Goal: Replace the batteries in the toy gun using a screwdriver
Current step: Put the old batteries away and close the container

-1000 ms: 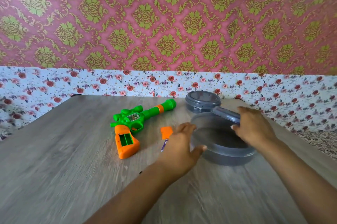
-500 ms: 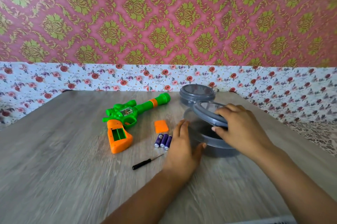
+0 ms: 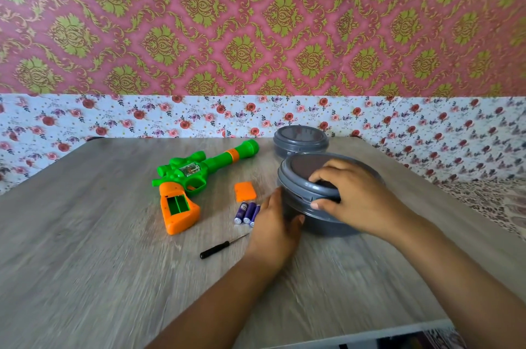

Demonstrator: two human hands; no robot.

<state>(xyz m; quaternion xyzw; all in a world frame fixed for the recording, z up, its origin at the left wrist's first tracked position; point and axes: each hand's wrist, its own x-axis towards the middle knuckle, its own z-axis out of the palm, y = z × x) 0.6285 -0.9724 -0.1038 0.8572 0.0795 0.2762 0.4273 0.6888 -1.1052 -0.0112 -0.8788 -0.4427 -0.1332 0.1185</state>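
The right hand [image 3: 358, 200] has its fingers [image 3: 327, 175] curled over the grey round plastic lid [image 3: 301, 178], thumb tucked against the lid's rim, so it grips the lid from above. A second ago that lid stood tilted well up off its tub; half a second ago it was lower; now it sits almost level on the grey round plastic tub [image 3: 327, 223], with a thin gap at the near rim. It looks nearly pressed home but perhaps not yet snapped shut.

The left hand [image 3: 273, 229] lies flat against the tub's left wall, fingers straight, thumb spread along the base. It steadies the tub and holds nothing.

Just left of that hand lie three purple batteries [image 3: 246, 212] side by side on the grey wood-grain worktop [image 3: 85, 249], one partly hidden by the hand. Beyond them is the small orange plastic battery cover [image 3: 245, 191], loose and apart from the gun. Nearer lies the slim black-handled screwdriver [image 3: 219, 247].

The green and orange plastic toy gun [image 3: 193, 178] rests on its side further left, its grip compartment open and looking empty. A second grey lidded tub [image 3: 301, 141] stands behind, by the flowered wall covering [image 3: 113, 118].

As the tub is being shut with batteries lying out, I judge that the fetching or stowing of cells is ending; loading the grip and screwing the cover back remain.
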